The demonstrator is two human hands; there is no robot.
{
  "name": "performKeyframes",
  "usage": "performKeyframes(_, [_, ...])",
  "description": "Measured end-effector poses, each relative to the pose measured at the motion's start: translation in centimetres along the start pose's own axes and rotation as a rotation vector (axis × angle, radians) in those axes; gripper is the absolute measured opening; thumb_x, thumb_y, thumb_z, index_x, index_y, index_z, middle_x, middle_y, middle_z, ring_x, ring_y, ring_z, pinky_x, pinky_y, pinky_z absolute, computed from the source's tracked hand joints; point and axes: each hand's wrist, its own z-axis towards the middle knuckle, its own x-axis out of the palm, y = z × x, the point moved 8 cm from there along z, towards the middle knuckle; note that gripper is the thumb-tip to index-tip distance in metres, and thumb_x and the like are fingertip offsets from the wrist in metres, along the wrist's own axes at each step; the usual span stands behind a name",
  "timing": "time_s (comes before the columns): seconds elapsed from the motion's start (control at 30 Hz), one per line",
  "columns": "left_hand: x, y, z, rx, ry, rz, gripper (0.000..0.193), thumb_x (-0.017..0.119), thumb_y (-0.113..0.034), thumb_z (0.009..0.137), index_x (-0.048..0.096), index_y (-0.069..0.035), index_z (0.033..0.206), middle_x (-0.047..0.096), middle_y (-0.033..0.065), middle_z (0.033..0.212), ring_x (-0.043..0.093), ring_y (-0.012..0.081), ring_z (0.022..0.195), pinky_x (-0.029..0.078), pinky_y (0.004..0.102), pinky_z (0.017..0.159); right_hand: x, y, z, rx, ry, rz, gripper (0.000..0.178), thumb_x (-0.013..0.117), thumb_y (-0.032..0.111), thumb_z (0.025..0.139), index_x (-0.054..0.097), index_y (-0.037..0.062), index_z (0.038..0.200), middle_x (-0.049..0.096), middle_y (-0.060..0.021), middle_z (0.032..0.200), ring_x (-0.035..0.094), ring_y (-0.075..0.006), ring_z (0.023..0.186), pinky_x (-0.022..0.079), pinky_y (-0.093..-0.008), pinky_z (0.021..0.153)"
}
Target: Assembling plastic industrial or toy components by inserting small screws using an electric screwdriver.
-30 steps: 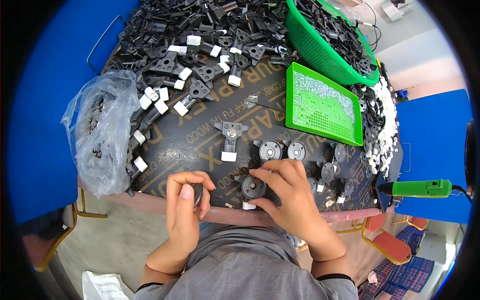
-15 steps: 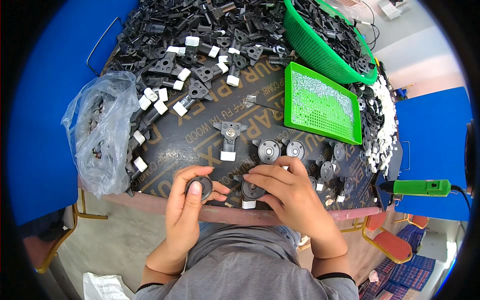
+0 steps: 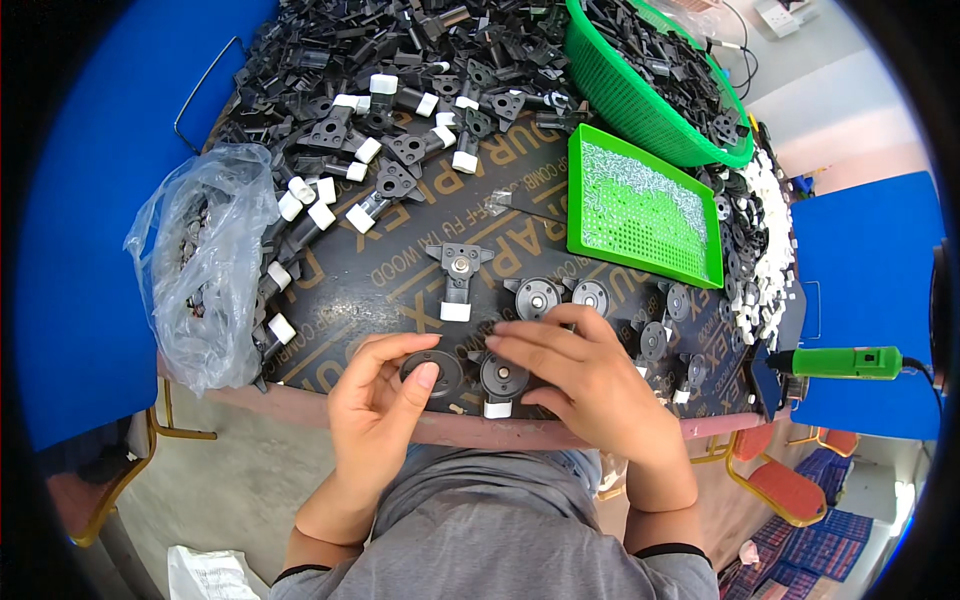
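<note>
My left hand point(image 3: 372, 405) pinches a black round disc point(image 3: 437, 372) between thumb and fingers, just above the table's near edge. Beside it lies a black bracket with a disc point(image 3: 502, 376) seated on top, a metal pin at its middle and a white cap at its near end. Over that piece hovers my right hand point(image 3: 600, 385), its fingers spread and holding nothing; whether a fingertip touches the disc is hard to tell. Farther off, a bare black bracket point(image 3: 458, 285) with a white cap lies flat, its metal pin upright.
Several disc-topped brackets point(image 3: 537, 299) lie to the right. Behind them sits a green tray point(image 3: 648, 272) of small metal pieces, near a green basket point(image 3: 640, 100). Black parts point(image 3: 400, 55) heap up at the back. A plastic bag point(image 3: 205, 270) is left, a green power screwdriver point(image 3: 845, 363) right.
My left hand has brought its disc rightward, closer to the bracket, and turned it flatter. The right-hand fingers have come off the seated disc and spread, exposing its pin.
</note>
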Motion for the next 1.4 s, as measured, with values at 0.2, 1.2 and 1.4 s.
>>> performKeyframes(0.2, [0.4,-0.2,0.3,0.050,0.019,-0.045,0.026,0.059,0.009,0.090,0.058,0.004,0.116,0.056,0.0076,0.109,0.057,0.0138,0.104,0.046,0.0255,0.090,-1.2,0.1,-0.6,0.011,-0.113,0.054,0.062,0.085,0.019,0.060,0.067,0.0097,0.118,0.064,-0.0049,0.120,0.054,-0.0293,0.105,0.046,-0.0384,0.091])
performKeyframes(1.2, [1.3,-0.9,2.3,0.127,-0.049,0.208,0.031,0.065,0.008,0.085,0.054,0.002,0.113,0.059,0.0081,0.102,0.062,0.0122,0.089,0.052,0.0244,0.075,-1.1,2.6,3.1,-0.118,-0.254,-0.054,0.056,0.084,0.011,0.063,0.063,0.0024,0.115,0.060,-0.0121,0.108,0.058,-0.0311,0.092,0.049,-0.0400,0.078])
performKeyframes(1.4, [-2.0,-0.9,2.5,0.204,-0.267,0.179,0.024,0.062,0.003,0.089,0.056,0.000,0.113,0.058,0.0074,0.104,0.058,0.0110,0.091,0.048,0.0246,0.081,-0.8,-1.1,6.8,-0.032,-0.274,-0.107,0.050,0.085,0.016,0.066,0.065,0.0019,0.109,0.059,-0.0115,0.108,0.054,-0.0314,0.096,0.048,-0.0390,0.083])
